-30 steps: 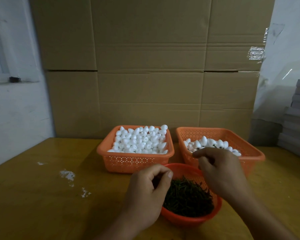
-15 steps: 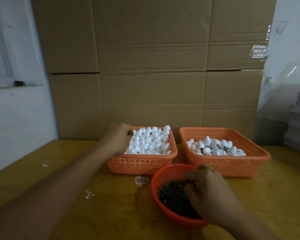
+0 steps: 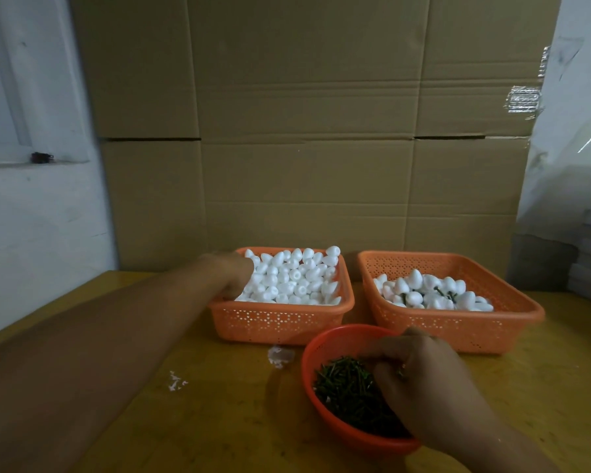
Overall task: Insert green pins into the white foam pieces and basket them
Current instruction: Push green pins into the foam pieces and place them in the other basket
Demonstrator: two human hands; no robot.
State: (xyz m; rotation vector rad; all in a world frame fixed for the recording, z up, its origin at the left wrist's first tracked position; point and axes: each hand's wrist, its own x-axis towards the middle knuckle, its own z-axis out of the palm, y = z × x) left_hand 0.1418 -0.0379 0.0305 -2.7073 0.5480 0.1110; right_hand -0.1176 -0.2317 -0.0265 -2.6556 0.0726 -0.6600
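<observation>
White foam pieces (image 3: 292, 279) egg-shaped, heaped; green pins (image 3: 347, 387) thin, dark, possibly headed.

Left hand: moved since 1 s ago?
Yes. The left hand went from the near rim of the round pin bowl away and leftward into the left foam basket, now among the white foam pieces.

Left arm stretching far forward, left hand (image 3: 234, 274) dipping knuckles-up, fingers hidden. Right hand (image 3: 423, 380) hovering close in, fingers curling downward, pinching; contents too small to tell.
</observation>
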